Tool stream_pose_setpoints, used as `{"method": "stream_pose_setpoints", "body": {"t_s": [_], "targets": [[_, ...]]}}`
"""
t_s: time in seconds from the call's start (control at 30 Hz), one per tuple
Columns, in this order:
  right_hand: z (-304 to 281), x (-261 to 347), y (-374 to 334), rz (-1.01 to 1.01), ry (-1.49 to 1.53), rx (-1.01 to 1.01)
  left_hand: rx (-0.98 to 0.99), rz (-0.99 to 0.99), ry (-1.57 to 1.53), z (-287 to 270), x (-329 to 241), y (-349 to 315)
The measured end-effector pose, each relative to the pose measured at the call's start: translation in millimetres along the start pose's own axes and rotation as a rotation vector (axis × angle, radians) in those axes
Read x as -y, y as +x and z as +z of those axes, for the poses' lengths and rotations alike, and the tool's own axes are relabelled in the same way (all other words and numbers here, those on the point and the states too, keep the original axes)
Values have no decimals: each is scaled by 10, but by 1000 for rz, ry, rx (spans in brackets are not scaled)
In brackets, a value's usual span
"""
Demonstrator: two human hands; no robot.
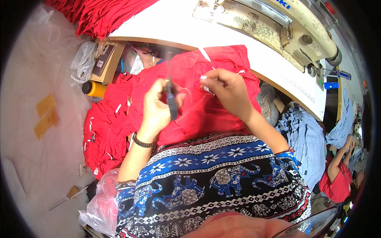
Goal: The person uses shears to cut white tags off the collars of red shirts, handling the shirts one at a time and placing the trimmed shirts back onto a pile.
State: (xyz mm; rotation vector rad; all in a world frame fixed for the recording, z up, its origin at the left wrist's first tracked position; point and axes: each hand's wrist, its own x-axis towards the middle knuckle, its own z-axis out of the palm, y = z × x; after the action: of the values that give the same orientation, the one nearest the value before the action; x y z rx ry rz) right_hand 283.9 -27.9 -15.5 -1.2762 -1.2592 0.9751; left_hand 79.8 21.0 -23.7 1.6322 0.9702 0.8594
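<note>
From my feed, I have the left hand near the middle of the frame, its fingers curled round a dark tool that stands roughly upright; its upper end is too blurred for me to name the kind. A dark bracelet circles that wrist. Right of centre I see the right hand, thumb and fingertips pinching a small white piece; the two hands are apart. The red cloth lies beneath both, spread across the centre of the frame from the table's edge down to the patterned top, with a white strip at its upper part. Along the top I get the white table, a red pile at upper left and a sewing machine at upper right. A yellow bottle shows at left, blue cloth at right, and a co-worker in red at lower right.
</note>
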Motion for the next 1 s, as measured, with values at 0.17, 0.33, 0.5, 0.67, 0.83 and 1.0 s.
{"method": "stream_pose_setpoints", "body": {"t_s": [0.17, 0.33, 0.5, 0.67, 0.83, 1.0], "targets": [[-28, -193, 233, 50, 35, -9, 28, 267, 249, 47, 167, -144], [-19, -95, 255, -30, -43, 90, 219, 277, 181, 271, 38, -209], [-51, -11, 213, -161, -58, 114, -88, -64, -373, 256, -2, -29], [1, -11, 251, -365, -128, 66, 70, -79, -455, 339, 2, 109], [88, 10, 174, -226, 3, 69, 80, -129, -505, 368, 3, 151], [140, -65, 153, -211, -1, 7, 108, -112, -521, 387, -7, 158]]}}
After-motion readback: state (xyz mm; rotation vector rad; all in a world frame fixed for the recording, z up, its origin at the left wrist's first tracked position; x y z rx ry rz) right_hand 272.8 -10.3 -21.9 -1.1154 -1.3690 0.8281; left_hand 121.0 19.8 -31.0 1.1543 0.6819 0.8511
